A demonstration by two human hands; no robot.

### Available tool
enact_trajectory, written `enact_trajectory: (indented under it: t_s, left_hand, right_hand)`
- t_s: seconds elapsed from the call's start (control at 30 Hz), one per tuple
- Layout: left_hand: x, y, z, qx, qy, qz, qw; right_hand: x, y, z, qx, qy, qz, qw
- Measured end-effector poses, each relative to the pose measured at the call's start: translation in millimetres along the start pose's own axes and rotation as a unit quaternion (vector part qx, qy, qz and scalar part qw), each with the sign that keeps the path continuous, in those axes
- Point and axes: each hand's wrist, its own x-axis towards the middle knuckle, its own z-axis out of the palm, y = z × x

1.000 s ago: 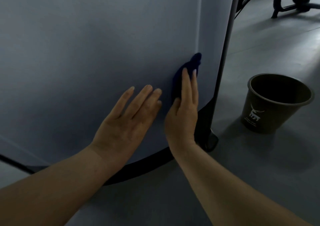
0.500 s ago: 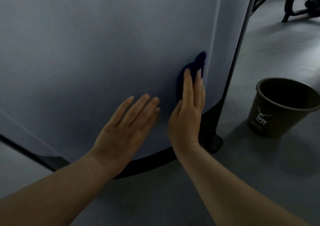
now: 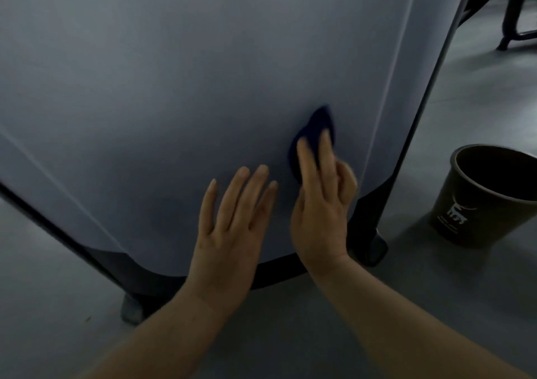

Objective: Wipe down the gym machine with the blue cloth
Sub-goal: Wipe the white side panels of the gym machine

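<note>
Your right hand (image 3: 321, 204) is pressing the blue cloth (image 3: 315, 128) flat against the grey side panel of the gym machine (image 3: 174, 88), low down and near the panel's right edge. 2 of its fingers are lying straight over the cloth while the outer fingers are curling in beside them; the grip is blurred, so how firmly those curled fingers are catching the fabric is hard to read. The cloth is showing as a dark bunch above and to the left of your fingertips, touching the panel.

Your left hand (image 3: 232, 233) is resting just beside the right one, palm on the same panel, fingers straight and slightly spread, holding nothing.

The panel is sitting over a black base frame (image 3: 276, 274) that is standing on the grey floor (image 3: 290, 335). A dark bucket (image 3: 476, 204) with a pale logo is standing on the floor to the right, apart from the machine.
</note>
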Motion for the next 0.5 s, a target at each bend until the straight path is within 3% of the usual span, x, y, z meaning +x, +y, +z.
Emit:
enact_trajectory:
  t_s: [0.07,0.17,0.37,0.5]
  left_hand:
    - [-10,9,1,-0.039,-0.034,-0.052,0.997]
    - [-16,14,1,-0.085,-0.05,-0.083,0.992]
    - [-23,5,1,-0.132,-0.044,-0.149,0.979]
    - [-35,-1,0,-0.152,-0.032,-0.163,0.974]
  right_hand:
    - [-29,17,5,-0.027,-0.036,-0.075,0.996]
    - [-31,26,3,-0.029,-0.048,-0.109,0.992]
    - [16,-19,-2,0.01,0.024,-0.015,1.0]
    - [-29,4,6,-0.062,-0.065,-0.158,0.983]
